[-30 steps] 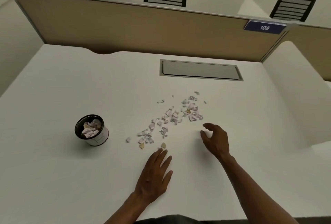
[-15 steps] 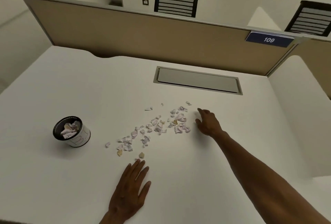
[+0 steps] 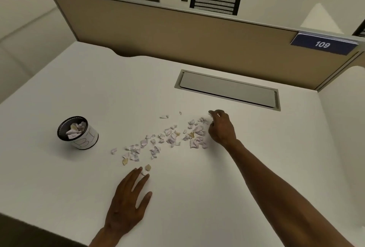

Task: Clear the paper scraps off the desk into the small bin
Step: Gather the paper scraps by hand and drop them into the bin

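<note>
small torn scraps of pale lilac and white paper (image 3: 169,138), with a few tan bits among them, lie strewn in a loose diagonal band across the middle of the flat white desk (image 3: 197,197), running from near the front centre up toward the grey recessed cable hatch (image 3: 229,90). the small round bin with a black mesh rim and a white paper label (image 3: 78,132) stands upright on the desk well to the left of the band, apart from it, and already has crumpled scraps inside.

the right hand (image 3: 221,128) reaches to the far right end of the scatter, fingers curled over the scraps there with the tips drawn together; whether it has hold of any scrap i cannot tell, as the palm side is hidden. the left hand (image 3: 127,197) rests flat and spread on the desk at the near end, its fingertips (image 3: 141,171) touching one or two scraps, gripping nothing.

this looks like the gathering step: the hands bracket the scatter at both ends. the next move likely calls for a low sweep of the right hand leftward, herding the scraps into a heap against the left palm, then a pinch or scoop over to the bin. light scraps may slip out sideways.
</note>
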Motion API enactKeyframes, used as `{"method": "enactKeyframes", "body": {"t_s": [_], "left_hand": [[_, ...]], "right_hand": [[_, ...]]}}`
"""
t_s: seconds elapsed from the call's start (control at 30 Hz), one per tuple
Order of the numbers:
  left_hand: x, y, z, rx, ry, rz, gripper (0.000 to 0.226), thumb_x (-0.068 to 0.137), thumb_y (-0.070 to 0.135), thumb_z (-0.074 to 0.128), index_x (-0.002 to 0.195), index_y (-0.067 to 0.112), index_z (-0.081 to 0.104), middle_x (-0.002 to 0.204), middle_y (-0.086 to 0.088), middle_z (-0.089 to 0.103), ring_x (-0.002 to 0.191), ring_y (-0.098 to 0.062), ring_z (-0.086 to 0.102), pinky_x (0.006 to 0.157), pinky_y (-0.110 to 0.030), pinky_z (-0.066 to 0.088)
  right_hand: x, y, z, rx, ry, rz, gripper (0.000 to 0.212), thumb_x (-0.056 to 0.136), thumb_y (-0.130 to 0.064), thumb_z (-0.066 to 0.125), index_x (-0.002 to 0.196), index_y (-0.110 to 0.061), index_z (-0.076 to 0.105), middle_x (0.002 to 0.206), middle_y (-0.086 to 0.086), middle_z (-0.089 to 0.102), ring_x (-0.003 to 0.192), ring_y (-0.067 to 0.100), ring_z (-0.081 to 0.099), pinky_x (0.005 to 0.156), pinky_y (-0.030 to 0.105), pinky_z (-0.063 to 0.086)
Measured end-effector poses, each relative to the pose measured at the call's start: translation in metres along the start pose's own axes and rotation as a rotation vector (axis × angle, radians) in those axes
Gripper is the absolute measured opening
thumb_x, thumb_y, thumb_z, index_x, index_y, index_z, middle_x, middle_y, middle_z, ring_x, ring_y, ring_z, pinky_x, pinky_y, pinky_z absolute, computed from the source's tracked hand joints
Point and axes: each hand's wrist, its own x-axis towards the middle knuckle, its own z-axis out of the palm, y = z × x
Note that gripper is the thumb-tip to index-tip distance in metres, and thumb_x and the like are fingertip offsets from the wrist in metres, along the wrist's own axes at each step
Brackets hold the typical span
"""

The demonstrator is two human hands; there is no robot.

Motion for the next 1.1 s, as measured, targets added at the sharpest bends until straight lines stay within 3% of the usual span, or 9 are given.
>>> {"method": "enactKeyframes", "body": {"t_s": [0.1, 0.17, 0.27, 0.47, 0.57, 0.7, 0.93, 1.03, 1.1], "left_hand": [[0.003, 0.005, -0.002, -0.017, 0.012, -0.098, 0.059, 0.096, 0.052, 0.048, 0.149, 0.028, 0.042, 0.162, 0.007, 0.028, 0.149, -0.015, 0.028, 0.118, -0.034, 0.033], [0.002, 0.005, -0.002, -0.012, 0.009, -0.107, 0.059, 0.096, 0.051, 0.048, 0.150, 0.028, 0.040, 0.162, 0.007, 0.028, 0.148, -0.016, 0.029, 0.116, -0.039, 0.037], [0.003, 0.003, -0.001, -0.006, 0.011, -0.130, 0.060, 0.097, 0.050, 0.047, 0.151, 0.028, 0.038, 0.161, 0.008, 0.028, 0.147, -0.016, 0.030, 0.113, -0.043, 0.042], [0.002, 0.005, 0.000, 0.006, 0.010, -0.132, 0.059, 0.098, 0.052, 0.042, 0.152, 0.030, 0.037, 0.161, 0.009, 0.028, 0.147, -0.014, 0.031, 0.115, -0.040, 0.038], [0.003, 0.005, 0.000, 0.014, -0.004, -0.137, 0.059, 0.098, 0.055, 0.038, 0.152, 0.031, 0.037, 0.162, 0.010, 0.027, 0.146, -0.015, 0.031, 0.116, -0.038, 0.036], [0.003, 0.007, -0.002, 0.020, -0.015, -0.147, 0.059, 0.098, 0.054, 0.038, 0.152, 0.031, 0.037, 0.162, 0.010, 0.027, 0.146, -0.015, 0.031, 0.116, -0.037, 0.035], [0.002, 0.011, -0.004, 0.032, -0.001, -0.120, 0.056, 0.100, 0.051, 0.039, 0.150, 0.026, 0.042, 0.158, 0.005, 0.035, 0.144, -0.016, 0.035, 0.116, -0.037, 0.037], [0.002, 0.012, -0.005, 0.043, -0.004, -0.095, 0.055, 0.100, 0.048, 0.041, 0.150, 0.025, 0.042, 0.158, 0.004, 0.037, 0.144, -0.018, 0.037, 0.116, -0.037, 0.036], [0.002, 0.013, -0.006, 0.048, -0.009, -0.087, 0.055, 0.099, 0.046, 0.044, 0.150, 0.025, 0.042, 0.157, 0.003, 0.038, 0.143, -0.019, 0.038, 0.115, -0.038, 0.037]], "right_hand": [[0.025, 0.007, -0.003, -0.046, -0.172, -0.024, 0.061, 0.094, -0.006, 0.044, 0.153, -0.013, 0.032, 0.161, 0.017, 0.025, 0.148, 0.034, 0.023, 0.116, 0.047, 0.035], [0.029, 0.011, 0.000, -0.091, -0.224, -0.091, 0.054, 0.096, -0.010, 0.044, 0.150, -0.012, 0.038, 0.158, 0.016, 0.032, 0.145, 0.035, 0.028, 0.113, 0.044, 0.038], [0.015, 0.013, 0.008, -0.078, -0.128, -0.185, 0.038, 0.099, -0.014, 0.045, 0.134, -0.009, 0.056, 0.144, 0.014, 0.049, 0.133, 0.035, 0.042, 0.101, 0.039, 0.045], [-0.022, 0.018, 0.019, -0.001, -0.062, -0.226, 0.030, 0.099, -0.020, 0.048, 0.119, -0.003, 0.060, 0.119, 0.017, 0.059, 0.110, 0.036, 0.055, 0.085, 0.039, 0.051], [-0.022, 0.011, 0.018, 0.041, -0.050, -0.198, 0.044, 0.099, -0.026, 0.049, 0.138, -0.007, 0.050, 0.133, 0.019, 0.055, 0.119, 0.037, 0.053, 0.095, 0.040, 0.048], [-0.020, 0.001, 0.025, -0.073, -0.136, -0.347, 0.056, 0.102, -0.045, 0.042, 0.149, -0.016, 0.040, 0.154, 0.012, 0.041, 0.142, 0.030, 0.037, 0.110, 0.045, 0.039], [-0.046, 0.007, 0.036, -0.068, -0.057, -0.422, 0.042, 0.091, -0.049, 0.056, 0.114, -0.015, 0.065, 0.111, 0.007, 0.060, 0.103, 0.027, 0.058, 0.090, 0.037, 0.047], [-0.056, 0.006, 0.036, 0.011, -0.021, -0.364, 0.040, 0.087, -0.045, 0.062, 0.115, -0.017, 0.065, 0.111, 0.006, 0.061, 0.100, 0.025, 0.059, 0.086, 0.034, 0.049], [-0.061, 0.001, 0.038, 0.036, 0.009, -0.375, 0.047, 0.087, -0.048, 0.061, 0.124, -0.019, 0.061, 0.119, 0.005, 0.061, 0.108, 0.024, 0.058, 0.093, 0.034, 0.047]]}}
